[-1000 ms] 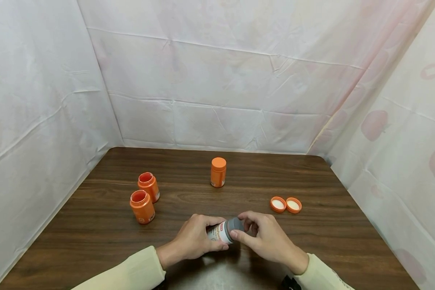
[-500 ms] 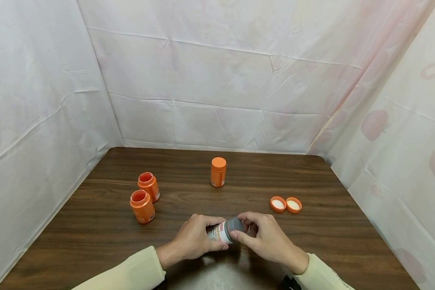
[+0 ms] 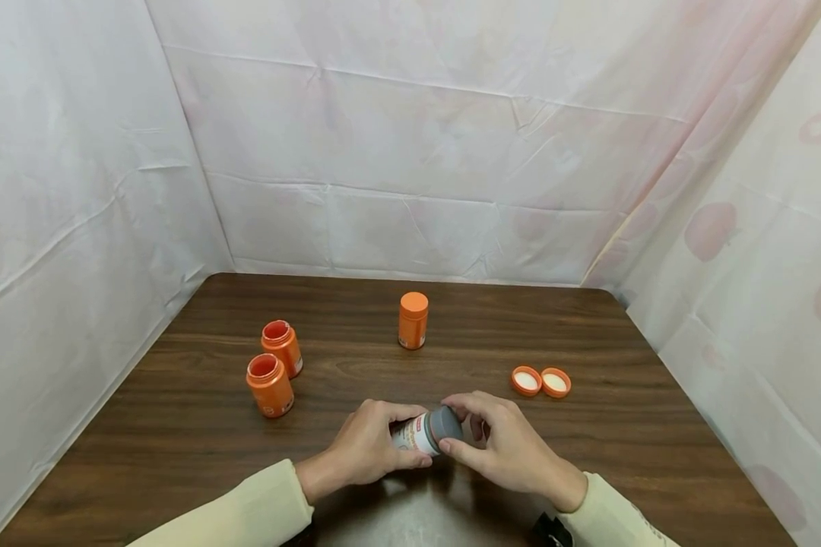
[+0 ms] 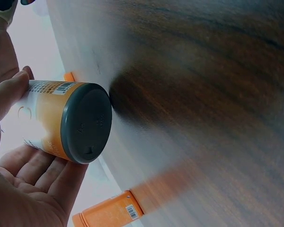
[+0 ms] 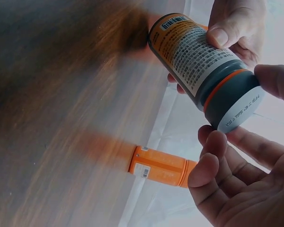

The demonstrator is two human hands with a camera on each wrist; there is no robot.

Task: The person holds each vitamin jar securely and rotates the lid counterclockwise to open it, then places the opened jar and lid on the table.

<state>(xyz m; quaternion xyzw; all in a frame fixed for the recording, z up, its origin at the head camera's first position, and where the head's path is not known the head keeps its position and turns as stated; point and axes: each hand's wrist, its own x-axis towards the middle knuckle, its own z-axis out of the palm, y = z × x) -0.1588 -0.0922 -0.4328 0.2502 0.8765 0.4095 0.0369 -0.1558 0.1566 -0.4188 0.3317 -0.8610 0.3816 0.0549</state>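
A grey pill bottle (image 3: 412, 435) with a white and orange label is tilted close over the table's near side. My left hand (image 3: 372, 447) grips its body between thumb and fingers. With thumb and fingertips, my right hand (image 3: 506, 447) pinches its grey cap (image 3: 446, 424). The right wrist view shows printing on the pale cap top (image 5: 241, 109) and an orange ring (image 5: 220, 89) just below the cap. In the left wrist view the bottle's dark base (image 4: 87, 124) faces the camera, with its lower edge right at the table.
Two uncapped orange bottles (image 3: 271, 386) stand at the left. A capped orange bottle (image 3: 413, 320) stands upright at the back middle of the brown table (image 3: 342, 304). Two orange caps (image 3: 526, 381) lie inside up at the right. Pale sheets (image 3: 410, 152) enclose the far sides.
The head view has dipped slightly, so the table things sit a little higher in it. My right fingers have shifted slightly around the cap; my left hand keeps its grip on the pill bottle.
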